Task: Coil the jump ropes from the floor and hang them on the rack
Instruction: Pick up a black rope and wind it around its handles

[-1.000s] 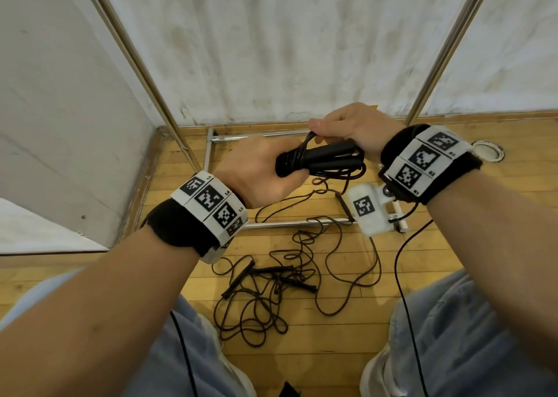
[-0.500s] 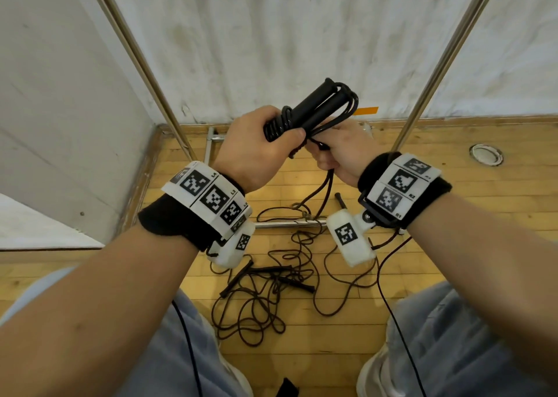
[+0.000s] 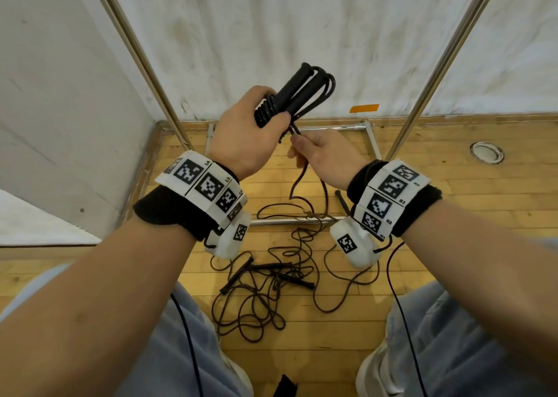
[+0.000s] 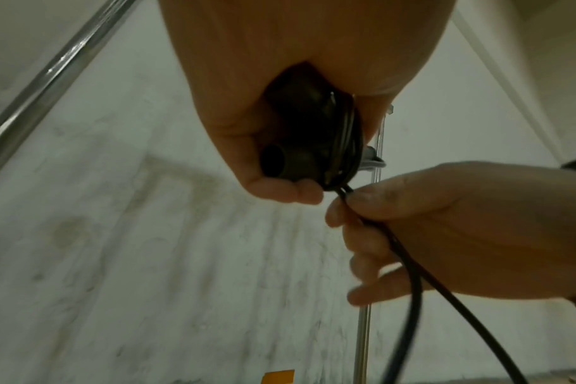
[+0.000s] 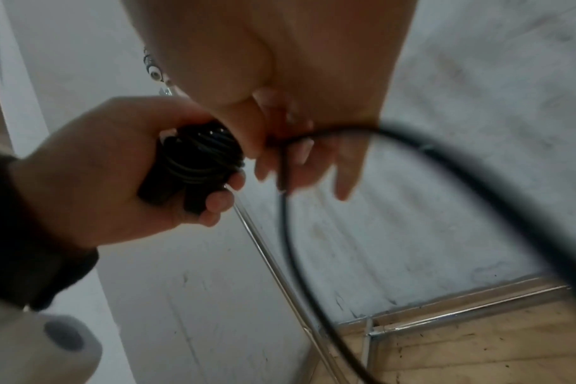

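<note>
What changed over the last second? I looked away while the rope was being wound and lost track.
The left hand tilted the handles from level to pointing up and away. The right hand left the top of the handles, dropped below them, and now pinches the loose cord just under the wraps. Unchanged: the left hand's grip on the bundle, the tangled ropes on the floor, the rack.

stained white wall (image 3: 271, 34) behind, orange tape strip (image 3: 364, 108) at its base, round metal floor plate (image 3: 486, 152) on wooden floor (image 3: 317, 351)
</note>
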